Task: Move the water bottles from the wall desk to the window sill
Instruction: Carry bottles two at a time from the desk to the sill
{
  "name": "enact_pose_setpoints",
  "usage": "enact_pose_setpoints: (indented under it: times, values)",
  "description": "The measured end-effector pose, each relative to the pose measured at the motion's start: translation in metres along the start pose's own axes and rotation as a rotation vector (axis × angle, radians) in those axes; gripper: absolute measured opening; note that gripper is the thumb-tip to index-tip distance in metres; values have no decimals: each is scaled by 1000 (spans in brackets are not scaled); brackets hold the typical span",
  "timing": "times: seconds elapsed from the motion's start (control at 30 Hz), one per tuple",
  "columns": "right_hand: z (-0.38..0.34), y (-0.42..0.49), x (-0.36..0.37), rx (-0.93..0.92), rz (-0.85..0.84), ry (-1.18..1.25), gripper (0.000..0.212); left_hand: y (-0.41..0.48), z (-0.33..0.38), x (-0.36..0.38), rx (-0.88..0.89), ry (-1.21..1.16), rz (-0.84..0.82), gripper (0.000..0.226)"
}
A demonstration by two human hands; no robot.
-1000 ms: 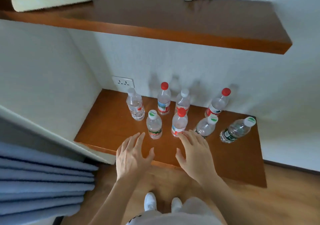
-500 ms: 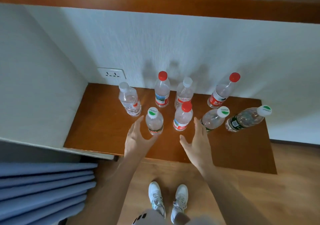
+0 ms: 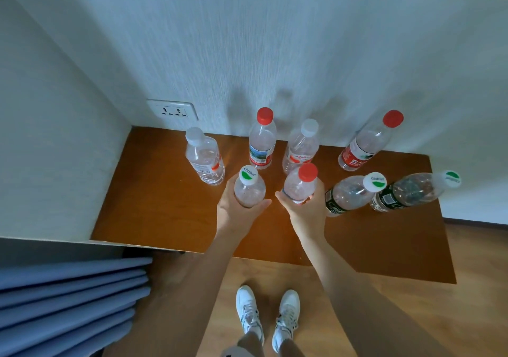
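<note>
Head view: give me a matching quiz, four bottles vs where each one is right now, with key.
1. leftmost green-cap bottle
2. front red-cap bottle
3. leftmost white-cap bottle
4. rightmost red-cap bottle

A. gripped by the right hand
B. nearest the wall socket
C. gripped by the left hand
D. untouched, back right

Pairs: 1-C, 2-A, 3-B, 4-D

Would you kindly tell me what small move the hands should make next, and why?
Probably lift both straight up. The left hand wraps the green-capped bottle and the right hand the red-capped bottle, both seemingly standing on the wall desk; a vertical lift should clear the other bottles crowded close behind and beside them.
</note>
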State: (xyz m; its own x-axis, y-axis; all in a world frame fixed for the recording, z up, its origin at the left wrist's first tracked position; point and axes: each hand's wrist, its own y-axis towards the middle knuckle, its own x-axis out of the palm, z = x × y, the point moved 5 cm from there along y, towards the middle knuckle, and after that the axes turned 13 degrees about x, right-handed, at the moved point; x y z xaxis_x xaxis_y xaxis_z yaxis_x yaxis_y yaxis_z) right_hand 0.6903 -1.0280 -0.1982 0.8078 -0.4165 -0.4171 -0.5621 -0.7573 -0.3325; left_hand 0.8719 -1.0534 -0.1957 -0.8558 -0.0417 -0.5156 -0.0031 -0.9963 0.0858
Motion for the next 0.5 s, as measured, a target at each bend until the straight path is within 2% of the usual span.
enact_pose_setpoints:
  times: [0.2, 0.5]
  values:
    - [-5, 0, 3, 33, -14, -4, 79, 10, 2, 1, -75, -45, -56, 76]
    - [-56, -37, -31, -119, 46, -88, 80, -2, 48, -39, -37, -122, 4, 87]
